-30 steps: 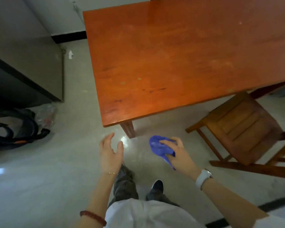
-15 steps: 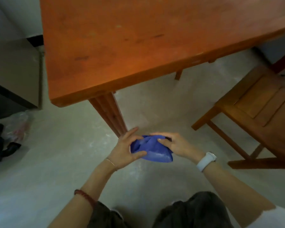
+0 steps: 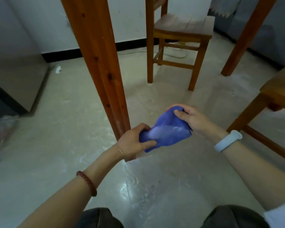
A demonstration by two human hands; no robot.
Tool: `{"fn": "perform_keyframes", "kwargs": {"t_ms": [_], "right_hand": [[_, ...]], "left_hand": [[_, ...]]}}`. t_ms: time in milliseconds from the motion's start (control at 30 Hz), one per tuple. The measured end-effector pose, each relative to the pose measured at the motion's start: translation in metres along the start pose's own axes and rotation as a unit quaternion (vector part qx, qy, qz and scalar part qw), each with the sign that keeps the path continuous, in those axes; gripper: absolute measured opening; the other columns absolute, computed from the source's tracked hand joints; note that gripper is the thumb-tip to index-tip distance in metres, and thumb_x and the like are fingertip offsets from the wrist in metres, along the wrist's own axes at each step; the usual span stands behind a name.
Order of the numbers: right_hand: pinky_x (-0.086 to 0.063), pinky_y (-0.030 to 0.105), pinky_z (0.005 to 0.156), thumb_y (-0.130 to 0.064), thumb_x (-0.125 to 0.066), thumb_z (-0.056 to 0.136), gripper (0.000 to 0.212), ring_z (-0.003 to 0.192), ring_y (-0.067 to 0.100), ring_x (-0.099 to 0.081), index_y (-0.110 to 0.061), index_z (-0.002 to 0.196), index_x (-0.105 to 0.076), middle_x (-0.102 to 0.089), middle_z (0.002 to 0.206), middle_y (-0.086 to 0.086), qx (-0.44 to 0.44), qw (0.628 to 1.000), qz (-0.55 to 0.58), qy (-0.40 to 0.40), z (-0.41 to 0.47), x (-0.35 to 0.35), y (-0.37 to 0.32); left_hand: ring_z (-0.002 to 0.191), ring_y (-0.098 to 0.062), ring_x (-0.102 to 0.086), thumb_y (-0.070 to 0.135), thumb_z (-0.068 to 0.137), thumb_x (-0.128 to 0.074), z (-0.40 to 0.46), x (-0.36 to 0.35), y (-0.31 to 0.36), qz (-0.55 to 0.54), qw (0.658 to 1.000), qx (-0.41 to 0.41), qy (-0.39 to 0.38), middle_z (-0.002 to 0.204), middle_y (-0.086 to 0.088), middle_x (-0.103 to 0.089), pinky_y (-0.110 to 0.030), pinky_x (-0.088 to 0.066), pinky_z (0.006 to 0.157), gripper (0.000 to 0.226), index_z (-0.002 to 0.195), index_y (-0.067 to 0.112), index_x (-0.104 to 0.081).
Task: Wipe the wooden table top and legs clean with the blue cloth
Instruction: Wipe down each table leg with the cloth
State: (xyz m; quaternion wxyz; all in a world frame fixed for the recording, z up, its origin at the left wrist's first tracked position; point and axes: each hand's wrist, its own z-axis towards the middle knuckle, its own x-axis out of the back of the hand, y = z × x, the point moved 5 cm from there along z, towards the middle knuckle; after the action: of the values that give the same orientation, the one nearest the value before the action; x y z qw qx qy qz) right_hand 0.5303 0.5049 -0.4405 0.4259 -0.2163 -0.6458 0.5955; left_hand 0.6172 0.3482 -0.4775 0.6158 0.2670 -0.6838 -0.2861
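Observation:
I am low down, at the level of the table's legs; the table top is out of view. The near wooden table leg (image 3: 99,60) runs down from the top edge to the floor just behind my left hand. The blue cloth (image 3: 166,132) is stretched between both hands in front of that leg, with whitish dust on its face. My left hand (image 3: 135,142) grips its lower left end. My right hand (image 3: 192,119) pinches its upper right end. A second table leg (image 3: 243,38) slants at the far right.
A wooden chair (image 3: 179,38) stands behind the near leg by the white wall. Another chair's corner and leg (image 3: 273,102) jut in at the right edge. A grey cabinet (image 3: 15,76) and a plastic bag (image 3: 2,129) are at the left. The pale floor carries white dust smears.
The view has dropped from above the table top to leg height. My left hand came to the cloth, and both hands have pulled it out between them, the right one rising.

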Motion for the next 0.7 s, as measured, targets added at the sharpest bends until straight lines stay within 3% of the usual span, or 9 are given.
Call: {"fn": "perform_keyframes", "kwargs": {"t_ms": [67,133,233,300,367,467,567,633,700], "right_hand": [[-0.037,0.002,0.080,-0.012,-0.047,0.089,0.017,0.082,-0.011,-0.054,-0.023,0.091,-0.060,-0.063,0.092,-0.012,0.037,0.996,-0.050,0.060,-0.010,-0.004,0.002],[-0.029,-0.003,0.086,-0.017,-0.043,0.087,0.025,0.095,-0.009,-0.047,-0.013,0.103,-0.062,-0.058,0.104,-0.004,0.102,0.980,-0.134,0.102,-0.026,-0.015,-0.002],[-0.027,0.002,0.094,-0.029,-0.043,0.089,0.034,0.106,-0.011,-0.044,-0.016,0.117,-0.054,-0.053,0.114,-0.001,0.157,0.974,-0.156,0.055,-0.039,-0.047,-0.003],[-0.026,0.005,0.098,-0.044,-0.043,0.083,0.044,0.114,-0.011,-0.039,-0.028,0.124,-0.040,-0.045,0.124,-0.002,0.125,0.983,-0.135,0.001,-0.038,-0.066,-0.002],[-0.023,0.009,0.103,-0.058,-0.046,0.072,0.071,0.123,-0.003,-0.032,-0.028,0.134,-0.027,-0.034,0.134,-0.004,0.072,0.989,-0.120,-0.042,-0.036,-0.076,-0.001],[-0.023,0.021,0.108,-0.067,-0.056,0.061,0.104,0.132,0.004,-0.023,-0.023,0.144,-0.011,-0.020,0.142,-0.006,0.034,0.985,-0.136,-0.100,-0.037,-0.090,-0.002],[-0.031,0.019,0.101,-0.051,-0.066,0.066,0.082,0.124,0.000,-0.035,-0.036,0.134,-0.021,-0.030,0.136,-0.009,0.033,0.994,-0.090,-0.045,-0.031,-0.094,-0.013],[-0.039,0.014,0.090,-0.033,-0.069,0.076,0.056,0.109,-0.007,-0.049,-0.032,0.123,-0.037,-0.048,0.124,-0.006,0.064,0.997,-0.020,0.036,-0.021,-0.088,-0.025],[-0.041,0.008,0.084,-0.010,-0.066,0.082,0.045,0.102,-0.011,-0.053,-0.033,0.115,-0.044,-0.054,0.115,-0.008,0.104,0.990,-0.015,0.090,-0.012,-0.079,-0.044]], "left_hand": [[0.077,-0.018,-0.053,0.031,0.081,-0.064,-0.007,0.001,0.000,-0.012,0.998,0.039,0.051,0.079,0.003,-0.056,-0.013,-0.037,0.060,0.023,0.093,0.015,-0.053],[0.064,-0.015,-0.050,0.024,0.085,-0.061,-0.013,0.004,0.002,-0.075,0.987,0.095,0.105,0.069,0.005,-0.050,-0.008,-0.039,0.049,0.017,0.087,0.012,-0.049],[0.059,-0.009,-0.052,0.020,0.085,-0.061,-0.025,0.006,0.003,-0.266,0.936,0.184,0.140,0.075,-0.002,-0.051,-0.009,-0.041,0.036,0.021,0.094,0.008,-0.046],[0.059,-0.012,-0.058,0.018,0.085,-0.061,-0.035,0.009,0.004,-0.348,0.902,0.207,0.151,0.083,-0.006,-0.054,-0.018,-0.049,0.039,0.025,0.099,0.008,-0.043],[0.054,-0.014,-0.064,0.023,0.089,-0.056,-0.046,0.014,0.006,-0.418,0.876,0.207,0.121,0.084,-0.008,-0.059,-0.023,-0.053,0.045,0.026,0.107,0.009,-0.044],[0.085,-0.018,-0.068,0.052,0.089,-0.035,-0.055,0.023,0.007,-0.418,0.893,0.167,0.015,0.100,-0.010,-0.068,-0.037,-0.051,0.087,0.049,0.121,0.017,-0.050],[0.112,-0.017,-0.057,0.075,0.074,-0.020,-0.061,0.039,0.010,-0.345,0.930,0.116,-0.045,0.119,-0.003,-0.063,-0.045,-0.031,0.106,0.077,0.128,0.029,-0.049],[0.113,-0.016,-0.054,0.078,0.072,-0.019,-0.063,0.052,0.015,-0.318,0.943,0.091,-0.040,0.120,0.001,-0.062,-0.042,-0.031,0.101,0.078,0.127,0.032,-0.049],[0.096,-0.013,-0.056,0.066,0.077,-0.027,-0.063,0.075,0.022,-0.316,0.946,0.064,0.046,0.104,0.004,-0.064,-0.032,-0.040,0.088,0.057,0.112,0.034,-0.059]]}}
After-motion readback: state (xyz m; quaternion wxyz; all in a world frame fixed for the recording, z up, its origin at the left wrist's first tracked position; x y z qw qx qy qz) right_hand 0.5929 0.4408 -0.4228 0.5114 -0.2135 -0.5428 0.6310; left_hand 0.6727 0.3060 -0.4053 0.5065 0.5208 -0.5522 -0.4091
